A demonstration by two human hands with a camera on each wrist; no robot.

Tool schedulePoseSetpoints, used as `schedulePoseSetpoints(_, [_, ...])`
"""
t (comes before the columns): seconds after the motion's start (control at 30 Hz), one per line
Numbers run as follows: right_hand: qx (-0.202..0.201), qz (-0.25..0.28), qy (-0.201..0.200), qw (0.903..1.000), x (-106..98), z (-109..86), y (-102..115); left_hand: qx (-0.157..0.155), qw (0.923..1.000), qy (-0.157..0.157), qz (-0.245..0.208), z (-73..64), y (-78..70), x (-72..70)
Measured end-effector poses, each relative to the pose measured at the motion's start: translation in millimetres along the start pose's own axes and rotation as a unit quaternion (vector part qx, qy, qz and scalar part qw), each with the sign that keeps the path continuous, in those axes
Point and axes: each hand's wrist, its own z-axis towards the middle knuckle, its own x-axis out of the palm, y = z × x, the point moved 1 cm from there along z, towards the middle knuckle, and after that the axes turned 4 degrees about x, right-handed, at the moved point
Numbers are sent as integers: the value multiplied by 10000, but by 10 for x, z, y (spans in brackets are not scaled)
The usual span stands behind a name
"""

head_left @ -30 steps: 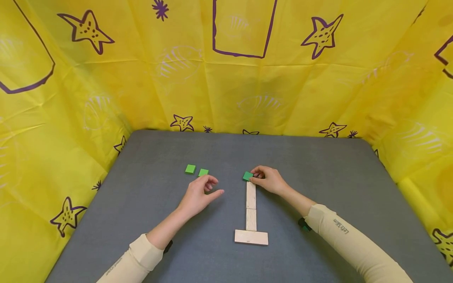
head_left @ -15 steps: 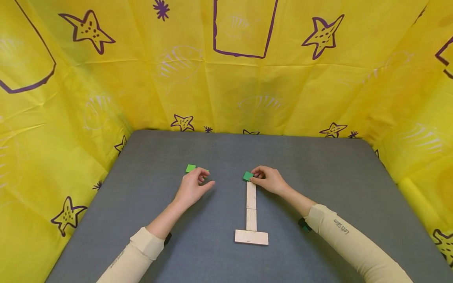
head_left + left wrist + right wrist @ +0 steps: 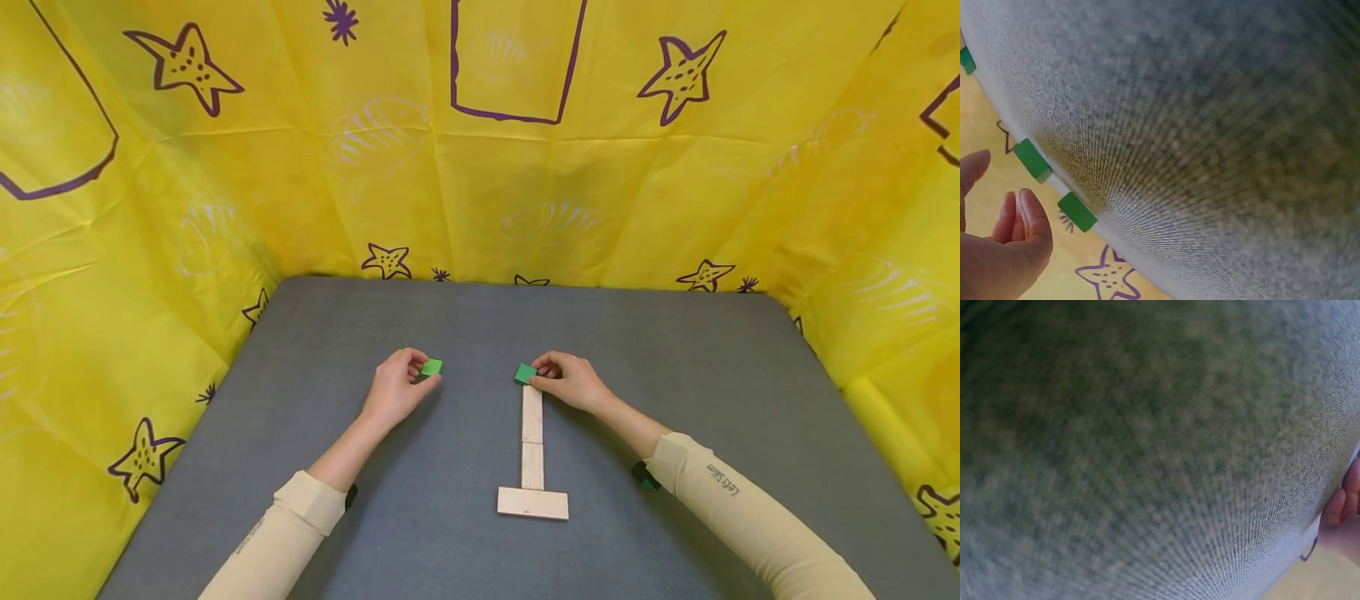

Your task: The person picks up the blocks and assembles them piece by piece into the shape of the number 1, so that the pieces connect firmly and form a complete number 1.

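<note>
In the head view my left hand (image 3: 397,385) is at a light green block (image 3: 432,367), thumb and fingers apart around its near side. The left wrist view shows the hand (image 3: 1007,250) with a gap between thumb and fingers, and the green block (image 3: 1033,159) just beyond them. A second green block (image 3: 1077,211) lies beside it, mostly hidden behind the hand in the head view. My right hand (image 3: 572,381) pinches a darker green block (image 3: 525,373) at the far end of a wooden plank row (image 3: 532,417). In the right wrist view only some fingers (image 3: 1350,494) show.
The row of two narrow wooden planks runs toward me and meets a crosswise wooden plank (image 3: 532,503). Everything lies on a grey table (image 3: 645,533). A yellow patterned cloth (image 3: 480,200) encloses its back and sides.
My left hand has moved left and away from me, from in front of the light green blocks to beside the nearer one. The right hand stays at the darker green block.
</note>
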Motion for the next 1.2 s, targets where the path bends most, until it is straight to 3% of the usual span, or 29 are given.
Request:
schedulePoseSetpoints(0.27, [-10,0,3,10000,3,-8,4,-2,9998,0,177,40,57,-6])
schedulePoseSetpoints(0.77, [-37,6,15,10000,-4,-27,2,-393,9970,564,359,102,64,16])
schedulePoseSetpoints(1.2, [-49,56,17,10000,-9,-29,24,-335,9960,667,489,143,70,30])
